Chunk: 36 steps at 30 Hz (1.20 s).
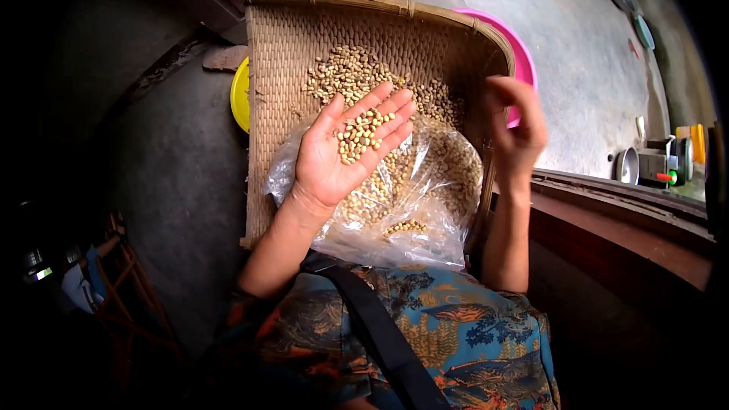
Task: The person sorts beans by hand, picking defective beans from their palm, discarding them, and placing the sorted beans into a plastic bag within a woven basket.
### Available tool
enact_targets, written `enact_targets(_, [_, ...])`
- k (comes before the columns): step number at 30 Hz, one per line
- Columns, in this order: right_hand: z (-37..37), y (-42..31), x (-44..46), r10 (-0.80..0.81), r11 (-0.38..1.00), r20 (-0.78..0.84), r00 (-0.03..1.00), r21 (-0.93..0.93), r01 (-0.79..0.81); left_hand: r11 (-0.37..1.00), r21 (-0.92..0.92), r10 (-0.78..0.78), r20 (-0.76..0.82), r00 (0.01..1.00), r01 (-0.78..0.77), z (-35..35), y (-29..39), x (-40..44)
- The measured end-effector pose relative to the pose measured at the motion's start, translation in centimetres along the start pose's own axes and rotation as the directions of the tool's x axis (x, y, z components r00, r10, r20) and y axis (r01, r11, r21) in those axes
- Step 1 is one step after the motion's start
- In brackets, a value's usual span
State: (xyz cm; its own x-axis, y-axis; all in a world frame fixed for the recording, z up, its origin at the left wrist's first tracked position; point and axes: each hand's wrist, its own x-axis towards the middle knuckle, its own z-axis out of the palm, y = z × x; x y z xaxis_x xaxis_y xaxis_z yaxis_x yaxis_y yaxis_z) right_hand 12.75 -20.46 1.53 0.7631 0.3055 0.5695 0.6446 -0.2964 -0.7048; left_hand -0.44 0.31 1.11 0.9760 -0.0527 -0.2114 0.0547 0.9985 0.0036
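Note:
My left hand point(326, 144) is held palm up over a woven bamboo tray point(277, 53), its fingers stretched out. A small heap of pale yellow beans point(357, 139) rests on the palm and lower fingers. Over the tray's right rim is my right hand point(520, 123), slightly blurred, its fingers curled in toward the thumb; anything pinched there is too small to make out. Loose beans point(349, 70), some brownish, lie on the tray beyond the left hand. Below the hands, a clear plastic bag point(444, 175) full of beans sits on the tray, with a few more on its near folds.
A pink basin point(525, 61) shows behind the tray's right rim, and a yellow one point(241, 95) at its left. A wooden ledge point(623, 224) runs along the right. Farther right, a metal bowl point(628, 165) stands among small items. A wooden chair point(125, 281) is at lower left.

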Motion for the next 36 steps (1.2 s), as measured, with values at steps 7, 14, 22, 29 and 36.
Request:
enact_targets(7, [4.7, -5.5, -1.1, -0.13, 0.987, 0.366, 0.922, 0.139, 0.084, 0.995, 0.099, -0.019, 0.028, 0.999, 0.016, -0.7, -0.3, 0.0])
enact_targets(14, [4.7, -5.2, -1.7, -0.15, 0.974, 0.499, 0.854, -0.075, 0.215, 0.988, 0.145, -0.059, 0.011, 0.998, 0.056, -2.0, -0.5, -0.4])
enact_targets(22, [0.2, -2.1, 0.6, 0.066, 0.996, 0.222, 0.973, -0.08, -0.049, 0.993, -0.04, -0.108, -0.006, 0.994, 0.108, -0.5, -1.3, 0.0])
enact_targets(29, [-2.2, -0.3, 0.8, 0.324, 0.366, 0.527, 0.785, 0.696, -0.618, 0.988, -0.095, -0.118, 0.025, 0.993, 0.12, -0.3, -1.3, 0.1])
enact_targets(36, [-0.3, -1.2, -0.2, 0.28, 0.043, 0.636, 0.719, 0.74, -0.671, 0.991, -0.073, -0.108, 0.013, 0.994, 0.108, -0.2, -1.2, 0.0])
